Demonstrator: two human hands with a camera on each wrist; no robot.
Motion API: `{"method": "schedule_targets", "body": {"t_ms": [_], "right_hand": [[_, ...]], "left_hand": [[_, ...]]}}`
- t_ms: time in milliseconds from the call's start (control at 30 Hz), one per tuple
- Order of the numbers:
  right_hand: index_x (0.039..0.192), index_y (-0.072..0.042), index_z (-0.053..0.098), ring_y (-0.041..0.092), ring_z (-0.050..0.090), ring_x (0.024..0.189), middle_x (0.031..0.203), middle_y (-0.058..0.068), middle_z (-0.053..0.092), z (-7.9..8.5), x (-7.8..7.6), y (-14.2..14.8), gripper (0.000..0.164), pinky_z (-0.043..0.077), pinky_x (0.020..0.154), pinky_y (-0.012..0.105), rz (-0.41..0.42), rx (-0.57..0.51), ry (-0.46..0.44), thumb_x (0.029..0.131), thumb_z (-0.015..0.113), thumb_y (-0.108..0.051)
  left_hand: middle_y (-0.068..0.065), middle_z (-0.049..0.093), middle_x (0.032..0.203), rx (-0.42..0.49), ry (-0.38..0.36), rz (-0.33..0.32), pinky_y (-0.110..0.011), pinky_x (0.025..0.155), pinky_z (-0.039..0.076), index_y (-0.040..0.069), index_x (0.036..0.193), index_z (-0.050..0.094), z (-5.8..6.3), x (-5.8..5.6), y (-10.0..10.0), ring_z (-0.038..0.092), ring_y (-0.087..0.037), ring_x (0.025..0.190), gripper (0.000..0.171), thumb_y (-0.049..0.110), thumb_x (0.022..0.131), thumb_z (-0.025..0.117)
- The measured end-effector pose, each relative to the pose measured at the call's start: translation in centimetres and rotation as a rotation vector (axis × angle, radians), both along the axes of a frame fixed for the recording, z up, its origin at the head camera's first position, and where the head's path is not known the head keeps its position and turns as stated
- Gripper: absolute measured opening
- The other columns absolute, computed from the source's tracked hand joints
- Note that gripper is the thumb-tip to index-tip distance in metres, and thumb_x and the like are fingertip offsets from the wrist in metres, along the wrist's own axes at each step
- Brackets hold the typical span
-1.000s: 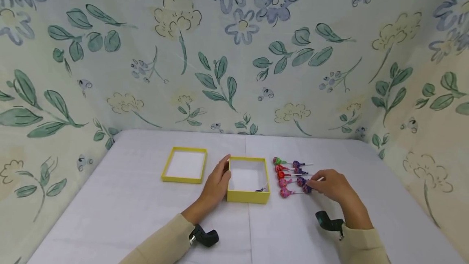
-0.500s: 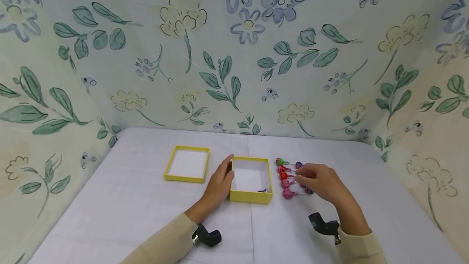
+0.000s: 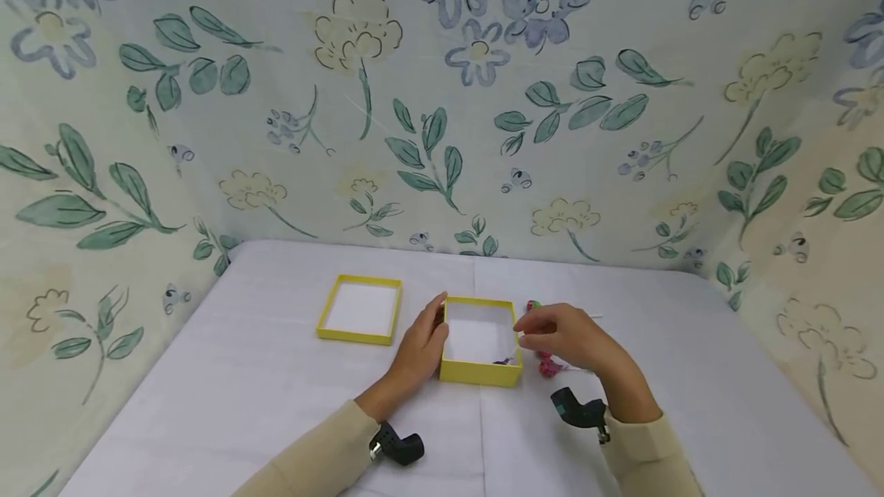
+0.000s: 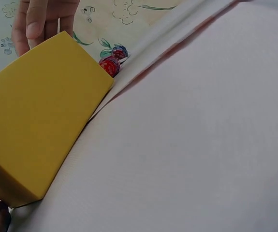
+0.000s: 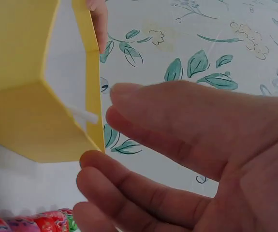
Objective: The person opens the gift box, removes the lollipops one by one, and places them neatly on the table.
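My left hand (image 3: 420,343) rests against the left wall of an open yellow box (image 3: 479,374), its fingers fairly straight. The box is white inside and holds a purple-wrapped lollipop (image 3: 506,362) in its near right corner. Its white stick (image 5: 83,114) slants toward the rim in the right wrist view. My right hand (image 3: 569,336) hovers at the box's right rim, fingers loosely bent. Nothing shows between its thumb and fingers. Under and behind it lie more lollipops, among them a pink one (image 3: 549,367); most are hidden in the head view.
A shallow yellow lid (image 3: 359,309) lies open side up to the left of the box. White cloth (image 3: 276,405) covers the table. Flower-patterned fabric (image 3: 290,136) hangs behind it. Each wrist wears a black camera mount (image 3: 400,449).
My right hand has moved left from the purple lollipops to the box's right rim, passing over the row. My left hand stays at the box. The head view has shifted slightly.
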State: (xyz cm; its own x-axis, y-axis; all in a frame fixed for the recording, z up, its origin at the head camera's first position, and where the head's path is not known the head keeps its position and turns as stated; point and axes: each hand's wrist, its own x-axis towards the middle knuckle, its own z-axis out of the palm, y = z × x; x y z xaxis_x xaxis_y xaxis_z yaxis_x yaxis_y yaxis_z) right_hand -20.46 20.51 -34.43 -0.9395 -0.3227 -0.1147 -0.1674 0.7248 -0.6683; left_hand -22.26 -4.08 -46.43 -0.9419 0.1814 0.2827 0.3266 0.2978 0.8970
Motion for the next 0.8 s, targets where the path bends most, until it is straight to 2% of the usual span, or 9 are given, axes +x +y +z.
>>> {"method": "schedule_targets", "body": {"t_ms": [333,467,567,667,800], "right_hand": [[0.099,-0.012,0.074,0.017,0.053,0.079,0.085,-0.002,0.061,-1.3,-0.3,-1.1,0.016,0.05,0.066,0.028,-0.026,0.092,-0.004,0.084,0.074,-0.017],[0.099,-0.015,0.074,0.017,0.053,0.064,0.083,-0.001,0.06,-1.4,-0.4,-1.9,0.018,0.048,0.056,0.028,-0.05,0.125,-0.075,0.082,0.075,-0.021],[0.098,-0.017,0.074,0.017,0.047,0.052,0.079,0.002,0.058,-1.6,-0.5,-2.4,0.016,0.043,0.047,0.028,-0.065,0.134,-0.134,0.082,0.075,-0.022],[0.092,-0.019,0.074,0.016,0.044,0.051,0.078,0.002,0.057,-1.9,-0.7,-2.7,0.011,0.039,0.045,0.026,-0.061,0.151,-0.149,0.082,0.075,-0.023],[0.082,-0.022,0.073,0.016,0.046,0.056,0.078,0.001,0.058,-2.3,-1.1,-3.1,0.003,0.039,0.045,0.025,-0.042,0.215,-0.155,0.081,0.076,-0.024]], "left_hand": [[-0.012,0.044,0.144,-0.004,0.011,-0.016,-0.041,0.109,0.037,0.025,0.152,0.028,0.1,0.2,0.3,0.044,-0.018,0.131,0.051,0.019,0.102,0.039],[-0.013,0.044,0.144,-0.009,0.025,-0.013,-0.041,0.109,0.037,0.024,0.152,0.028,0.2,0.1,0.1,0.044,-0.018,0.131,0.052,0.017,0.102,0.039],[-0.013,0.044,0.145,-0.009,0.032,-0.013,-0.041,0.109,0.037,0.024,0.152,0.028,0.3,0.0,0.0,0.044,-0.019,0.131,0.052,0.018,0.102,0.039],[-0.012,0.044,0.145,-0.01,0.032,-0.009,-0.041,0.109,0.037,0.025,0.152,0.028,0.2,-0.2,-0.1,0.044,-0.019,0.132,0.052,0.018,0.102,0.039],[-0.011,0.044,0.145,-0.014,0.018,-0.01,-0.039,0.109,0.037,0.026,0.152,0.027,0.1,-0.2,-0.1,0.043,-0.018,0.132,0.052,0.019,0.102,0.039]]}}
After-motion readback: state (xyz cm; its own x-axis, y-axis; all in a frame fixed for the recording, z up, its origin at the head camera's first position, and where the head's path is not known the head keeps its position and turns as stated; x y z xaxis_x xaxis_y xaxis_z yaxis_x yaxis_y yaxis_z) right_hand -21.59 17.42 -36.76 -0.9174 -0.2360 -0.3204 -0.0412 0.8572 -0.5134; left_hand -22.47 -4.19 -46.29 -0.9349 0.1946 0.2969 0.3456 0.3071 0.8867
